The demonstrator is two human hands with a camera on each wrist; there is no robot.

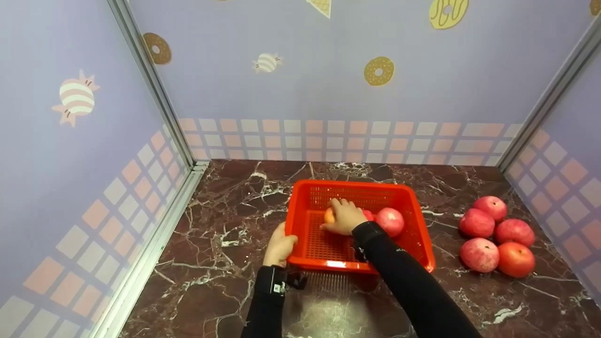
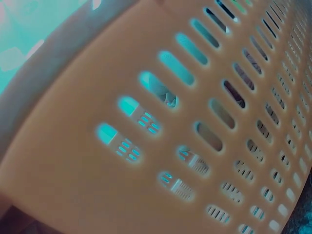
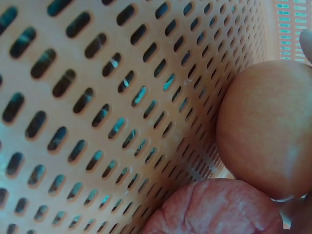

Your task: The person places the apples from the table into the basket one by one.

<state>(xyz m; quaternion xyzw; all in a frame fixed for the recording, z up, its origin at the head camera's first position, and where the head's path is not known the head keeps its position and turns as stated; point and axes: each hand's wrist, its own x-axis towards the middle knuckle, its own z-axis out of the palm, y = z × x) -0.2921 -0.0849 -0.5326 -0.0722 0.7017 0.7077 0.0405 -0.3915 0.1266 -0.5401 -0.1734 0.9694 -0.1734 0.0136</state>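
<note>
A red plastic basket (image 1: 310, 265) with slotted walls stands on the marble-patterned table. My left hand (image 1: 280, 246) grips its left rim near the front corner; the left wrist view is filled by the slotted basket wall (image 2: 73, 161). Inside the basket, my right hand (image 1: 346, 217) holds an orange-toned apple (image 1: 329, 216), mostly hidden under the fingers. The right wrist view shows this smooth apple (image 3: 268, 126) with a fingertip (image 3: 306, 45) at its far side. Beside the hand lies a pink-red apple (image 1: 389, 221), and part of another red apple (image 1: 367, 215) shows behind the wrist.
Several red apples (image 1: 496, 234) sit in a cluster on the table, right of the basket. Patterned panels (image 1: 291, 94) enclose the table at the back and both sides. A metal rail (image 1: 155, 263) runs along the left edge.
</note>
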